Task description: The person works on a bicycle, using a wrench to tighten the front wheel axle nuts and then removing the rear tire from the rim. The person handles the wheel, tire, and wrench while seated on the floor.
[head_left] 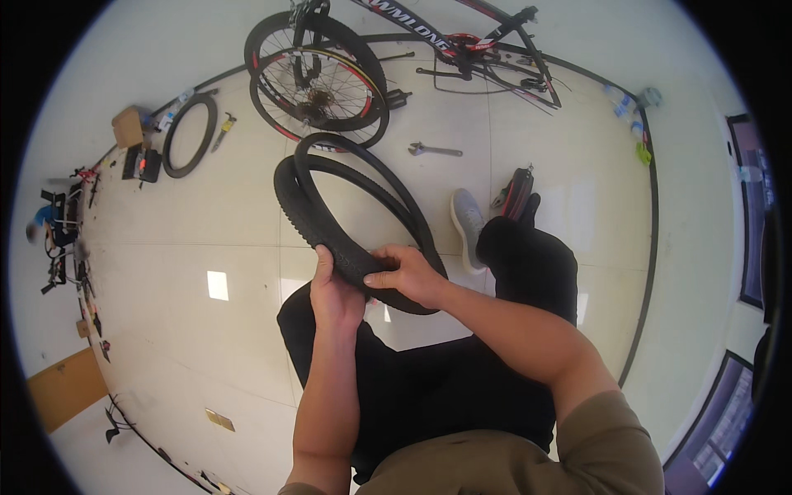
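A black knobby bicycle tire (307,216) is held slantwise above my lap, its near end low between my legs. My left hand (337,299) is closed on its near left part, thumb on the tread and fingers mostly hidden underneath. My right hand (409,277) grips the same stretch just to the right, with thumb and fingers bent over the edge. A smoother, thinner black loop (381,165) rises along the tire's far right side; I cannot tell whether it is an inner tube or part of the tire.
Beyond the tire lie bicycle wheels (363,115) and a bicycle frame (462,51). On the tiled floor are an adjustable wrench (436,150), another tire (169,147), a hammer-like tool (223,132), a cardboard box (129,128) and a dark red-striped bag (516,195) by my shoe (469,227).
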`<state>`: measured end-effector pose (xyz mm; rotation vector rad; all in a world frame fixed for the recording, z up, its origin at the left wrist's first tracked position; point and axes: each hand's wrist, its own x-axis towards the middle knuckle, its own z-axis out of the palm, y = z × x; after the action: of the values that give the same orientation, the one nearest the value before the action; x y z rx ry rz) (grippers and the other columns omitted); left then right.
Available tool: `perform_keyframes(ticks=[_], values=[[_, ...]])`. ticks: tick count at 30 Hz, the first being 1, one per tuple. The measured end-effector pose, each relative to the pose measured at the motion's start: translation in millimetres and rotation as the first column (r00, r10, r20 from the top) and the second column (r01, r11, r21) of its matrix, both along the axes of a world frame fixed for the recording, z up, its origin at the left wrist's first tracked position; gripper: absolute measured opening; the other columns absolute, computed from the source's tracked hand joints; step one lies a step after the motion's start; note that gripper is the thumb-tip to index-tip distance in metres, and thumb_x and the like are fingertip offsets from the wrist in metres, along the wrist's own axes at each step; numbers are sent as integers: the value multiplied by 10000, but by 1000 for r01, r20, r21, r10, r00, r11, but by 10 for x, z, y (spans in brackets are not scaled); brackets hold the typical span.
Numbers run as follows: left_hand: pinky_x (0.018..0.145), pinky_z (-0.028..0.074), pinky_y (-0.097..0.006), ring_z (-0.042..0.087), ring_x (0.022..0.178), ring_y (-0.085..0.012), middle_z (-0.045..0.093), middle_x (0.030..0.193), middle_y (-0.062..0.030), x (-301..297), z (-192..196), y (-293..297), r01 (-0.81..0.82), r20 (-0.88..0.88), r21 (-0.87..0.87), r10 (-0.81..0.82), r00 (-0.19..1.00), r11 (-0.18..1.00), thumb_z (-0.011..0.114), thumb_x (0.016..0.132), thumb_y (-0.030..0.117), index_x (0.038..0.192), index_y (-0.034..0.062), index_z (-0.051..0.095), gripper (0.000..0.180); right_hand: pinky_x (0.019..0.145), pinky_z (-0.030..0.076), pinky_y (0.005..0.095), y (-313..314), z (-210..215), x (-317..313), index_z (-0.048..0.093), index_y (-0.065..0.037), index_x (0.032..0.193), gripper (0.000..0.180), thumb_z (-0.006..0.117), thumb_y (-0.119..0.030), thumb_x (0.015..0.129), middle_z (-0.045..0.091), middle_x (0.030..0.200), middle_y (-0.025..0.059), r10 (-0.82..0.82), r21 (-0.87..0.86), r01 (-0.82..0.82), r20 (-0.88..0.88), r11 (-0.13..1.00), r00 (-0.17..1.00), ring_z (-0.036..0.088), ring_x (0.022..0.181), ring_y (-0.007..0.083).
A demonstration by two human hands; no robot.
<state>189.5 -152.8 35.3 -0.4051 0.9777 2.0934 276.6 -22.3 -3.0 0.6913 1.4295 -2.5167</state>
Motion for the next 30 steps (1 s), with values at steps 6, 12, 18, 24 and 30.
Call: perform_keyframes(ticks=[6,12,18,24,30], values=[[1092,380,-437,551,1204,-284,613,1286,-96,-245,-207,-361,190,-72,-84,-196,978,978,567,976,491,1340,56,533,568,890,490,359,31,54,-221,631,69,1177,569,834,-230,736,666,1082,178,201,163,-217,108,962,974,637,989,258],[1126,283,-513,476,1313,-287,559,1392,-97,-384,38,-368,363,7,-334,-383,924,870,544,958,568,1407,103,484,649,905,495,378,-109,-62,-262,663,92,1094,599,863,-279,668,657,1101,226,101,251,-143,173,957,980,635,1047,305],[1090,342,-512,504,1287,-289,574,1369,-114,-470,18,-417,419,65,-358,-426,903,834,571,925,596,1382,95,503,681,809,525,364,-45,61,-276,700,85,1019,451,840,-184,685,703,939,185,24,229,-42,81,973,996,677,913,275],[1041,410,-539,533,1255,-312,582,1350,-126,-452,27,-376,435,46,-314,-444,895,844,603,914,575,1367,84,510,674,827,527,373,192,51,-333,668,59,1145,541,834,-167,683,688,1041,199,267,-25,-266,68,964,961,665,965,298],[1038,418,-524,530,1260,-312,575,1359,-127,-446,-38,-440,430,34,-221,-434,900,875,638,909,534,1381,82,499,668,852,519,364,128,80,-334,643,66,1175,576,816,-166,677,680,1054,205,251,35,-253,71,967,966,657,991,289]])
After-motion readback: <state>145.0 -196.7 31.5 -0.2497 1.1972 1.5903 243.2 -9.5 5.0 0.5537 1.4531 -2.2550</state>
